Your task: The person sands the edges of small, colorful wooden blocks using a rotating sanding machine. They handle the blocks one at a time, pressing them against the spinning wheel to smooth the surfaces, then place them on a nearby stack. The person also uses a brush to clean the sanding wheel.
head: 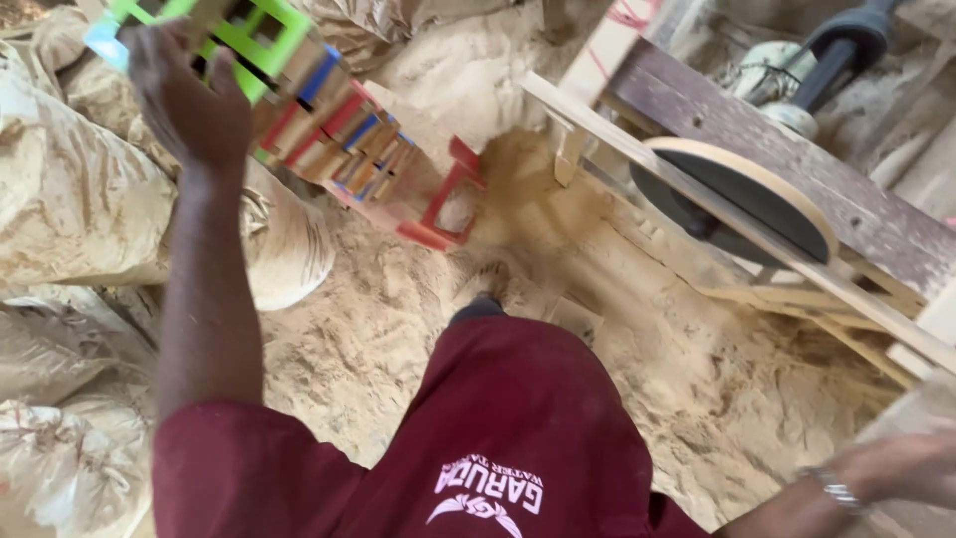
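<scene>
Head view: the sawdust floor (pixel 398 339) fills most of the frame, loose and uneven, with bulging sacks (pixel 70 199) heaped along the left edge. To the right stands a wooden sanding machine, its round disc (pixel 742 199) tilted in a slatted frame (pixel 797 269). The person's dark red shirt (pixel 498 438) covers the lower middle, and one foot (pixel 483 294) shows in the sawdust just below the stack.

The left hand (pixel 189 100) is raised at upper left, fingers closed over a long stack of painted wooden frames (pixel 339 130), green, blue and red, which slants down to the right and hangs unsupported past the hand. The right hand (pixel 901 468), with a wrist bracelet, sits at the lower right edge, blurred; whether its fingers are open or closed I cannot tell.

As a judgement, the free end could sag and pieces could slide off into the sawdust, since only one end is gripped. The sacks crowd the left; open room lies between the stack's red tip and the machine's slats.
</scene>
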